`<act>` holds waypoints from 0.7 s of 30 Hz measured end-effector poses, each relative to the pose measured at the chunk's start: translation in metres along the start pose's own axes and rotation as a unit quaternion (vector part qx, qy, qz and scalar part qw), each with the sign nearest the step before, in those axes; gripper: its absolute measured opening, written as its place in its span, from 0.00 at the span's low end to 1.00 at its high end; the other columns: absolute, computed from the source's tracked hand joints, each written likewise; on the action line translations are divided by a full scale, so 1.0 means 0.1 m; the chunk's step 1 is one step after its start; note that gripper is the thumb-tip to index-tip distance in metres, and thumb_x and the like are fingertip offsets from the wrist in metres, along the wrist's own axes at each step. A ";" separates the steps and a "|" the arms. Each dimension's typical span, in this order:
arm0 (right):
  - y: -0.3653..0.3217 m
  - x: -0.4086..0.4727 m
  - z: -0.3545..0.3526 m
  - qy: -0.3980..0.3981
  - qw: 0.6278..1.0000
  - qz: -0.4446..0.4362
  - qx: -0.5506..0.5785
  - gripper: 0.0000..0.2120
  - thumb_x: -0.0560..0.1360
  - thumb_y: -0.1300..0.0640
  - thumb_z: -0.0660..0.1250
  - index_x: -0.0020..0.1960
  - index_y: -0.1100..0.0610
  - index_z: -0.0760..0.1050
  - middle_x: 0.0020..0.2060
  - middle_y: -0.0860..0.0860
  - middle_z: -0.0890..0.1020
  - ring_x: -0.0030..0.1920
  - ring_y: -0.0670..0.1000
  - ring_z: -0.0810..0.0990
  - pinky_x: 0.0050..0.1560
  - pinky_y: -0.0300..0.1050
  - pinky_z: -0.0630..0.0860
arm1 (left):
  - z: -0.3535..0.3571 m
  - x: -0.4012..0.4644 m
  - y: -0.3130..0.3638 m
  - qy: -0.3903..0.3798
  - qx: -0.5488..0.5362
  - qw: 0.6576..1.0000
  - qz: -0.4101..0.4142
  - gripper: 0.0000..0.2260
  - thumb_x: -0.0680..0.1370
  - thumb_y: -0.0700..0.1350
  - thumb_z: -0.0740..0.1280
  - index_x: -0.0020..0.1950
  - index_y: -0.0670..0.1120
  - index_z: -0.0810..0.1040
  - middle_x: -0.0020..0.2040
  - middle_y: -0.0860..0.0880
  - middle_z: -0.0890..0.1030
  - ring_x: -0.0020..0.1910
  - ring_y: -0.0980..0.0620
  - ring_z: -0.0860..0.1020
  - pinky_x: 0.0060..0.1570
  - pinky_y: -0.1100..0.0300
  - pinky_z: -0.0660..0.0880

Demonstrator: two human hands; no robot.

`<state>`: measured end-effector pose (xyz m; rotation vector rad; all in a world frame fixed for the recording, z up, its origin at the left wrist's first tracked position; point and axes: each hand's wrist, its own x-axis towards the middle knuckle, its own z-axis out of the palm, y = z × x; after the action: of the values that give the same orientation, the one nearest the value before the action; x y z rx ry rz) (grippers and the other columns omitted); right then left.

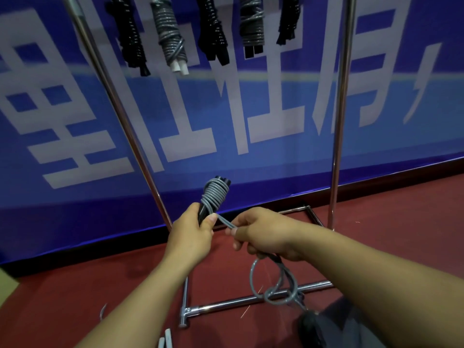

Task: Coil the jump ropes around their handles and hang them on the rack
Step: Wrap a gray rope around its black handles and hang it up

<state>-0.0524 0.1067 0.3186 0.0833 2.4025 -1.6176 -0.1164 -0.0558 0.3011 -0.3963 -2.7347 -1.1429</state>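
While five coiled ropes (173, 38) are hanging on the rack (337, 121), the left hand (193, 232) is gripping the handles (213, 197) and the right hand (261, 234) is pinching the grey rope (227, 222), half wound.

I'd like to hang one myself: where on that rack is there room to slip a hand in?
Free: below the hanging bundles, between the left pole and right pole, down to the left hand and right hand. Crowded: up top, where five coiled ropes hang close together.
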 end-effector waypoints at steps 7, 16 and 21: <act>-0.05 -0.13 -0.07 0.027 0.996 -0.033 -0.080 0.14 0.80 0.50 0.67 0.42 0.60 0.80 0.34 0.52 0.80 0.32 0.49 0.72 0.32 0.41 0.70 | -0.02 0.02 -0.08 -0.016 0.042 0.999 0.001 0.06 0.81 0.50 0.66 0.51 0.49 0.75 0.39 0.49 0.82 0.42 0.47 0.80 0.45 0.50 0.78; -0.04 -0.22 -0.24 0.065 0.993 -0.032 -0.089 0.17 0.76 0.46 0.70 0.39 0.61 0.79 0.30 0.52 0.75 0.31 0.50 0.69 0.35 0.46 0.69 | 0.03 0.04 -0.07 -0.057 0.051 0.997 -0.005 0.04 0.81 0.50 0.66 0.50 0.51 0.75 0.37 0.51 0.82 0.38 0.51 0.81 0.45 0.51 0.79; -0.05 -0.30 -0.32 0.089 0.992 -0.038 -0.082 0.16 0.76 0.47 0.70 0.40 0.60 0.79 0.29 0.51 0.74 0.30 0.50 0.69 0.35 0.46 0.68 | 0.07 0.07 -0.09 -0.098 0.068 0.993 -0.015 0.05 0.81 0.50 0.65 0.53 0.51 0.76 0.35 0.51 0.82 0.34 0.55 0.80 0.37 0.59 0.74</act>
<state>-0.0301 0.1369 0.3412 0.1124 2.6960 -1.4945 -0.1259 -0.0562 0.2920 -0.4745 -2.9749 -0.9633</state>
